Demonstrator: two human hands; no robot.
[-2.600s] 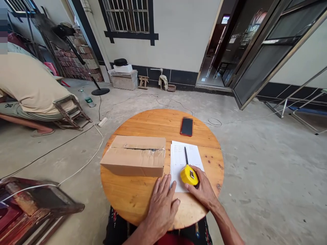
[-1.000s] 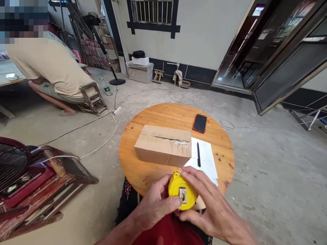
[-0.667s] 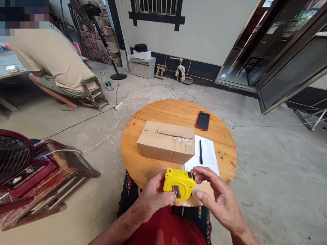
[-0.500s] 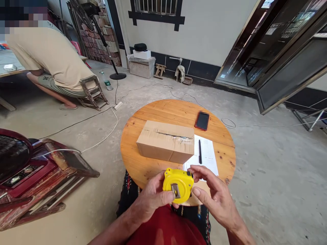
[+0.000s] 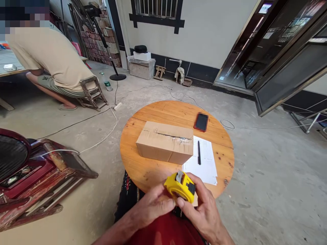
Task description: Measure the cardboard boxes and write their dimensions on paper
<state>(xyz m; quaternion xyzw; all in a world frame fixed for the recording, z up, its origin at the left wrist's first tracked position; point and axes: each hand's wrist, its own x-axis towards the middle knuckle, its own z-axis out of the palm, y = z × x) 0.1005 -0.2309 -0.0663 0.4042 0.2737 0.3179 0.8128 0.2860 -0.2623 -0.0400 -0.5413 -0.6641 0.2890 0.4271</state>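
Cradling the tape (image 5: pixel 178 188) over the six-o'clock edge of the table (image 5: pixel 163 110), the left hand (image 5: pixel 152 206) grips it from eight and the right hand (image 5: pixel 202 209) from four, probably for steadiness. From the tape, the box (image 5: pixel 165 143) sits just past eleven; the paper (image 5: pixel 208 161) lies near one, the pen (image 5: pixel 199 153) on it, perhaps for handiness. Beyond, the phone (image 5: pixel 201 122) lies apart, seemingly leaving the paper uncovered.

At twelve o'clock my feed gives me a window (image 5: pixel 155 8), at two an open door (image 5: pixel 293 73), at ten a person (image 5: pixel 53 64) on a stool (image 5: pixel 95 94), with a bottle (image 5: pixel 107 85) nearby.
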